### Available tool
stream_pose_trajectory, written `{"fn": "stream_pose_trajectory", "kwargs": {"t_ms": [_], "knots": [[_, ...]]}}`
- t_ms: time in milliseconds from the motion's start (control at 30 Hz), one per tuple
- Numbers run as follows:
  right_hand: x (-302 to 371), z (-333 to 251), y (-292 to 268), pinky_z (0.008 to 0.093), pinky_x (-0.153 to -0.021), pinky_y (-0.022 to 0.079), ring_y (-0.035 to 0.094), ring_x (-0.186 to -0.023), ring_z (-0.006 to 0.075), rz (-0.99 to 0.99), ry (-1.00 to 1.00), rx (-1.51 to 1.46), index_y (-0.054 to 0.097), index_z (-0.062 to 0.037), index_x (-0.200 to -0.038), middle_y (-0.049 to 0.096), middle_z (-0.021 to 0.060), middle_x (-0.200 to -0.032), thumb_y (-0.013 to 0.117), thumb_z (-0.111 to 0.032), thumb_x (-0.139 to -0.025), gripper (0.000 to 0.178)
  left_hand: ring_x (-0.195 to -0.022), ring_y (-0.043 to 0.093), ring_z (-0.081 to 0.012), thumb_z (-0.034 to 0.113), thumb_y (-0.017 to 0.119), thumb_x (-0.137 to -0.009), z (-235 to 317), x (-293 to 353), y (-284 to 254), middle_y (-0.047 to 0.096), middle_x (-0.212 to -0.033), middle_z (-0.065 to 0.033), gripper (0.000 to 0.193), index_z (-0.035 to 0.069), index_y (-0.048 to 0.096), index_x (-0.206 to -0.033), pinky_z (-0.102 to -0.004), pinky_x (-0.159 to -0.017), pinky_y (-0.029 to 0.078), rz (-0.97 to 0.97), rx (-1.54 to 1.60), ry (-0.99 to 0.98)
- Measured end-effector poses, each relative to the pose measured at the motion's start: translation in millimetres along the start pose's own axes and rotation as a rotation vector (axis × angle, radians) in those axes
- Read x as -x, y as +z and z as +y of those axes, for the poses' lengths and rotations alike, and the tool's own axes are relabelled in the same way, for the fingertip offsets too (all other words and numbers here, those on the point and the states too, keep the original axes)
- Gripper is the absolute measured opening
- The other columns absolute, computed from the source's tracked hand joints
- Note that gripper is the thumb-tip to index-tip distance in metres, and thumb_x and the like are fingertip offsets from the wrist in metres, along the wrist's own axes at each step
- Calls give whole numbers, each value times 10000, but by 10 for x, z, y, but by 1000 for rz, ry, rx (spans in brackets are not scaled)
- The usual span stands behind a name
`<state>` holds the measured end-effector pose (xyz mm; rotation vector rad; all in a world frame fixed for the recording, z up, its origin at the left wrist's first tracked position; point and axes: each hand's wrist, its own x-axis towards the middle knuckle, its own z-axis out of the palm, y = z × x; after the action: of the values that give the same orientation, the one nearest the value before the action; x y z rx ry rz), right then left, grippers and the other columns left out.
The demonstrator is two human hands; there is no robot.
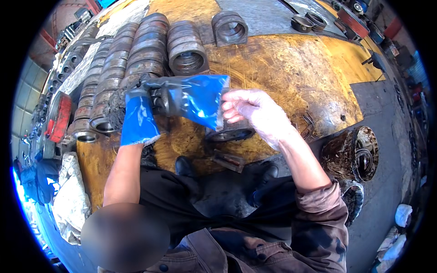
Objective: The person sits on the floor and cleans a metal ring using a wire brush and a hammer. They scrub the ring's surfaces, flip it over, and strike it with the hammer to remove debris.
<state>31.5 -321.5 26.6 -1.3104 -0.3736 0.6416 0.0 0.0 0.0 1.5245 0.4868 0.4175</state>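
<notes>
My left hand [139,113] wears a blue rubber glove with a blackened, greasy finger part. Its fingers are closed round the dark finger end of a second blue rubber glove [200,98], stretched out sideways towards the right. My right hand [258,111], in a thin clear plastic glove, is at that glove's cuff with its curled fingertips on the edge. Just beneath the cuff sits a dark metal ring-shaped part [231,133], partly hidden by the glove and my right hand. A dirty black rag [117,107] lies beside my left hand.
Rows of greasy cylindrical metal housings [148,48] lie to the far left; a single housing [230,28] stands beyond. On the right is a grease-coated bucket [348,154] with metal rings inside. A small metal block [229,161] lies near my boots, and a white sack [72,195] at left.
</notes>
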Motion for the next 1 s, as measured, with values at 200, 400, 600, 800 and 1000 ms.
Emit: {"fn": "stream_pose_trajectory", "kwargs": {"t_ms": [200, 400, 600, 800, 1000], "knots": [[-149, 158, -30, 330, -898, 566, 676, -961, 184, -24, 15, -187, 630, 51, -1249, 694, 121, -1137, 463, 94, -952, 344, -802, 698, -212, 492, 689, -958, -319, -470, 8, 768, -937, -100, 450, 79, 760, -1121, -383, -725, 555, 204, -475, 152], [-152, 264, -198, 372, -958, 578, 696, -1070, 212, -2, 13, -468, 605, 54, -1298, 705, 137, -1208, 530, 12, -1008, 303, -827, 706, -208, 462, 748, -924, -12, -254, 275, 771, -954, -117, 434, 73, 767, -1117, -380, -748, 562, 234, -579, 154], [-63, 69, -124, 378, -939, 590, 703, -1051, 215, -56, 80, -94, 629, 30, -1303, 717, 118, -1176, 578, -2, -990, 319, -832, 708, -204, 432, 759, -921, 45, -283, 167, 770, -952, -117, 414, 68, 765, -1118, -370, -752, 565, 214, -459, 257], [-21, -17, -36, 377, -972, 570, 702, -1056, 228, 11, 37, -100, 617, 56, -1303, 714, 146, -1178, 489, 83, -944, 381, -838, 710, -200, 402, 770, -917, 42, -200, 112, 770, -950, -116, 395, 62, 763, -1119, -361, -757, 568, 185, -357, 344], [-49, 393, -47, 430, -1005, 569, 672, -1154, 289, 9, -110, -697, 507, 44, -1407, 665, 167, -1296, 593, -28, -974, 447, -844, 712, -196, 371, 781, -914, 109, -90, 165, 769, -947, -116, 377, 57, 761, -1121, -352, -762, 570, 147, -250, 467]]}}
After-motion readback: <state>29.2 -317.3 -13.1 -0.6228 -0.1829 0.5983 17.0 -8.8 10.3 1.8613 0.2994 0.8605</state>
